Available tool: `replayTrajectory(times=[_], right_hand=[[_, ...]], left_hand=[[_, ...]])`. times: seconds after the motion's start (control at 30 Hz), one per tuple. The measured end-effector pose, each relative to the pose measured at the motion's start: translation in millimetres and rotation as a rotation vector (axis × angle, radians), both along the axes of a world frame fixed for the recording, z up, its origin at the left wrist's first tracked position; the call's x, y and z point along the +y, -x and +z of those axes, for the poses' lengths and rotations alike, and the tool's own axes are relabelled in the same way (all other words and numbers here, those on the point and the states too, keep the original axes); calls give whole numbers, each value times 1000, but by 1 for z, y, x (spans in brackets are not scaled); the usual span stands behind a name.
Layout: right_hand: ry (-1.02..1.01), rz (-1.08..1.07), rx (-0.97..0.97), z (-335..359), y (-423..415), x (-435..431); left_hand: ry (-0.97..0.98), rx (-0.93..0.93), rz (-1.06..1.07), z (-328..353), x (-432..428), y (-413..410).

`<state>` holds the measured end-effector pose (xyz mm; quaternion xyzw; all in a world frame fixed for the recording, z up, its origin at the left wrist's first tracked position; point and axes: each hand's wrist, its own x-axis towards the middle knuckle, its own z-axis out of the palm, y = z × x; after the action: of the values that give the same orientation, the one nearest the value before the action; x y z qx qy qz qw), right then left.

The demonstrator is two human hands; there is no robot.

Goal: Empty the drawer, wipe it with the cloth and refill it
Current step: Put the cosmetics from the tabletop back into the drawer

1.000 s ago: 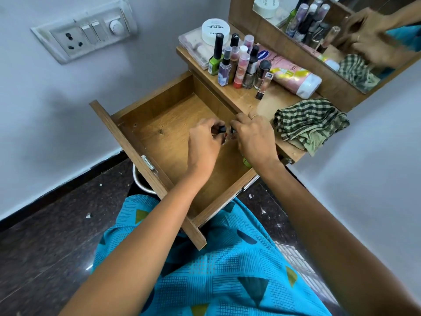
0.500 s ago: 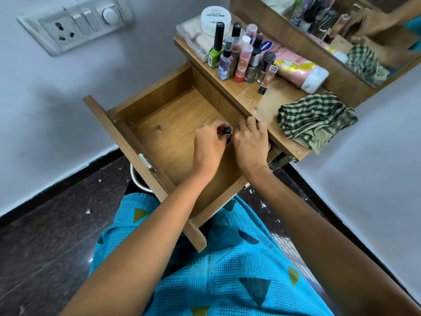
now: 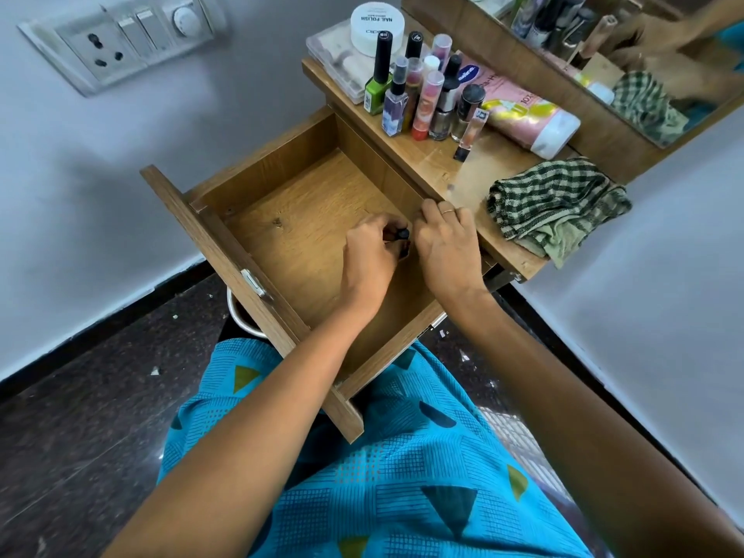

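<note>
left hand (image 3: pixel 372 251) round bottle (image 3: pixel 402 234) in drawer (image 3: pixel 290 231)

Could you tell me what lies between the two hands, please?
A small black-capped bottle lies between the left hand and right hand, in the head view.

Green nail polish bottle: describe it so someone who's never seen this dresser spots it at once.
Above the open drawer runs a wooden shelf with a cluster of upright bottles. The green nail polish bottle stands at the cluster's left edge, nearest the white jar. It alone has a bright green body, topped by a tall black cap.
</note>
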<state>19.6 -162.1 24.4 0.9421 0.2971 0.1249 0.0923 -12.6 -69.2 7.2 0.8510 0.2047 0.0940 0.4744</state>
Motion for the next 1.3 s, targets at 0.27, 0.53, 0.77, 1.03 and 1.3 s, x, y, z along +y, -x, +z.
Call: replayTrajectory(times=[0.27, 0.53, 0.77, 1.03, 1.3], right_hand=[[-385, 145, 364, 28, -18, -32], [-692, 105, 426, 30, -21, -42], [-717, 81, 445, 29, -20, -41], [-734, 75, 456, 30, -20, -42], [-727, 117, 342, 23, -15, -40]], left_hand=[[153, 46, -3, -4, -16, 11], [162, 65, -96, -12, -32, 18], [69, 69, -182, -17, -40, 18], [41, 81, -211, -14, -42, 17], [16, 146, -218, -9, -38, 23]])
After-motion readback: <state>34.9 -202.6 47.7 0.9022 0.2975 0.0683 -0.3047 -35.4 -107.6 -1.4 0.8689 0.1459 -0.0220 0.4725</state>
